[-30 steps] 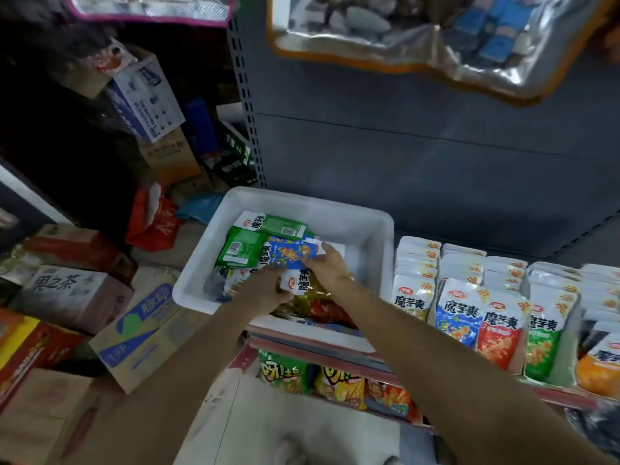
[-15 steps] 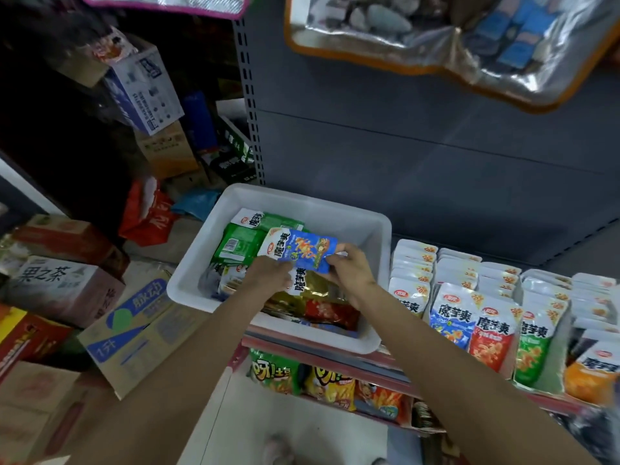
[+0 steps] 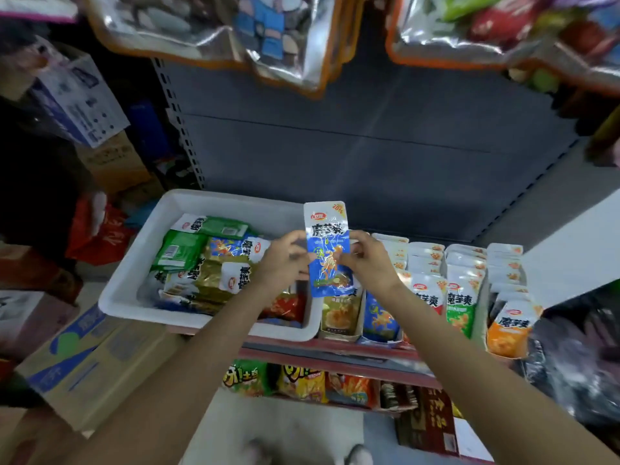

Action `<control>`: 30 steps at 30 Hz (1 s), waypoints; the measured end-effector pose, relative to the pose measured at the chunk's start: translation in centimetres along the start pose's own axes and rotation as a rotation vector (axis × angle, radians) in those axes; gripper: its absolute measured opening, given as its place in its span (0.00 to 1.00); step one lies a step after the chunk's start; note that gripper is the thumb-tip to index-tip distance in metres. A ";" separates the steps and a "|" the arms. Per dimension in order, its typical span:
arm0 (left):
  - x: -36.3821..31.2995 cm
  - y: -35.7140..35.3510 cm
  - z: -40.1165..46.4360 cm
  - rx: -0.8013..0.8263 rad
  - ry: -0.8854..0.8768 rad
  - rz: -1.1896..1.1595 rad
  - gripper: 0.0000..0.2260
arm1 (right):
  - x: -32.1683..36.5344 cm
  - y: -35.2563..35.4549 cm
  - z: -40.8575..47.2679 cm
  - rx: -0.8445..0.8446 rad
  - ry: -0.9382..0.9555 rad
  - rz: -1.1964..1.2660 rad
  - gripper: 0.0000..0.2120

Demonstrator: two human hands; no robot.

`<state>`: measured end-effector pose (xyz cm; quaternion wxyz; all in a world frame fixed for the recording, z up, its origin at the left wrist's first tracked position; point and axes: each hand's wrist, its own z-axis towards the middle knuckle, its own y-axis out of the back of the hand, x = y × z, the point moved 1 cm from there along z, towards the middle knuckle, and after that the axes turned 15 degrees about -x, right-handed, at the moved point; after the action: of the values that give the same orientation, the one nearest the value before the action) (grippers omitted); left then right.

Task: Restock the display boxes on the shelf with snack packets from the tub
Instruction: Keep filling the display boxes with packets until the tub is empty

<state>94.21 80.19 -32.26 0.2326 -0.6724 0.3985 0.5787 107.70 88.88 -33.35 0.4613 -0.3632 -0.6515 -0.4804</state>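
Head view: both hands, the left hand (image 3: 283, 260) and the right hand (image 3: 370, 260), are pinching an upright blue snack packet (image 3: 329, 250) above the white tub's (image 3: 134, 286) right end.

We stand in a small shop: a grey metal shelf (image 3: 335, 350) carries display boxes (image 3: 464, 297) of snack packets, with stock cartons (image 3: 84, 360) piled at left.

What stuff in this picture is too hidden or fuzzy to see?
Head view:
- Tub bottom: buried under packets.
- Yellow display box, top: behind the blue packet that the left hand and right hand hold.
- Orange packet, lower edge: blurred.
- Hanging bags: cut off by the top edge.
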 end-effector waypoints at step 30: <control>0.9 -10.4 -1.5 0.016 -0.293 0.467 0.03 | -4.6 11.1 -1.5 -0.152 0.130 -0.403 0.15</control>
<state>103.45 84.73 -34.38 0.1534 -0.4699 0.5093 0.7045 119.64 90.37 -34.37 0.3684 -0.2278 -0.6416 -0.6330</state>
